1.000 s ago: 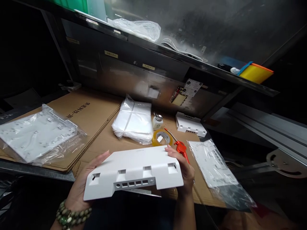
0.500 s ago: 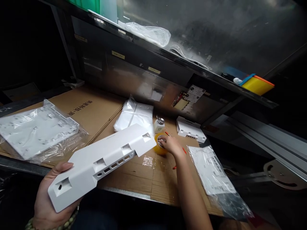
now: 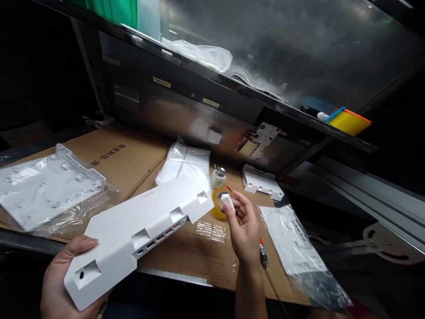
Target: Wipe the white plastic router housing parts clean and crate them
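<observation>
My left hand [image 3: 71, 270] grips the lower left end of a white plastic router housing [image 3: 133, 217], tilted above the cardboard, with a row of port openings along its near side. In my right hand [image 3: 245, 228], a small white piece [image 3: 227, 202], perhaps a folded wipe, is pinched between thumb and fingers. Just behind that hand lies a roll of yellow tape [image 3: 217, 213], partly covered by the fingers. A small white pump bottle [image 3: 218, 179] with a metal top stands beyond the tape. White sleeves or bags [image 3: 186, 161] lie stacked behind the housing.
Bagged white panels lie left [image 3: 49, 181] and right [image 3: 292, 239]. Another white housing [image 3: 262, 181] sits at the back right. A red and black pen-like tool [image 3: 263, 254] is right of my forearm. A metal shelf [image 3: 186, 57] overhangs the cardboard-covered bench [image 3: 179, 252].
My right hand has come out of the tape roll's centre toward me, now with the small white piece in its fingers. The housing has shifted and turned slightly in my left hand.
</observation>
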{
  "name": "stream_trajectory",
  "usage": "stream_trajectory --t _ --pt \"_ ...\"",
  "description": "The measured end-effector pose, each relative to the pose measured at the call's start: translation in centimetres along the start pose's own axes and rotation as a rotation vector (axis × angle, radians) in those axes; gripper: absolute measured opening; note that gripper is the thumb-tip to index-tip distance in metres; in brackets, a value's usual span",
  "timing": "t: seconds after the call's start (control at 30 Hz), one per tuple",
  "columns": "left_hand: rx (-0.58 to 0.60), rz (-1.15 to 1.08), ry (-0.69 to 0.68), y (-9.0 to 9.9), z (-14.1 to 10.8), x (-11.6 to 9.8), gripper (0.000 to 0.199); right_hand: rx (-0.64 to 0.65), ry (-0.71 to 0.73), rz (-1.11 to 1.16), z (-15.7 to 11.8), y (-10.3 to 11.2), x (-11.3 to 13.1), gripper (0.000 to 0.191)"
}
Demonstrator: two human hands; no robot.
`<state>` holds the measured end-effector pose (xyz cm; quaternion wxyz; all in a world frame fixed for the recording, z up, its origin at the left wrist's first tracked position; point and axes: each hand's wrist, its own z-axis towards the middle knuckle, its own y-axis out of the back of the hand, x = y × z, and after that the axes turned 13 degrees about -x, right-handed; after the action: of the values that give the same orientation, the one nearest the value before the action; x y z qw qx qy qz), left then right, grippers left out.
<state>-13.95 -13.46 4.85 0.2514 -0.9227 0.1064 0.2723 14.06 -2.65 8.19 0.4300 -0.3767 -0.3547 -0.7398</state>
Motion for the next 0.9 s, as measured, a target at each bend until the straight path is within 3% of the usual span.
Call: stream_trajectory --t 0.13,0.3,0.5,0.7,0.9 --pt "-0.054 0.048 -0.122 -1.1 -1.7 0.4 0.096 -0.041 0.153 -0.011 -2.5 -0.4 2.6 0.018" --pt "-0.044 0.088 -0.136 -2.0 -3.4 0.6 0.091 -0.098 0.332 -0.093 -2.7 -0.9 3.4 0.016" --pt "-0.138 0.064 -0.088 -3.7 -5.4 0.2 0.104 -0.071 0.353 -0.095 -3.5 -1.1 3.5 0.019" --pt "-0.147 0.064 -0.074 -3.8 -5.2 0.1 0.107 0.044 0.362 -0.028 -4.8 -1.4 3.9 0.020" --pt "-0.108 0.079 -0.076 -3.9 -5.4 0.0 0.109 -0.071 0.345 -0.083 -3.9 -1.0 3.3 0.019"
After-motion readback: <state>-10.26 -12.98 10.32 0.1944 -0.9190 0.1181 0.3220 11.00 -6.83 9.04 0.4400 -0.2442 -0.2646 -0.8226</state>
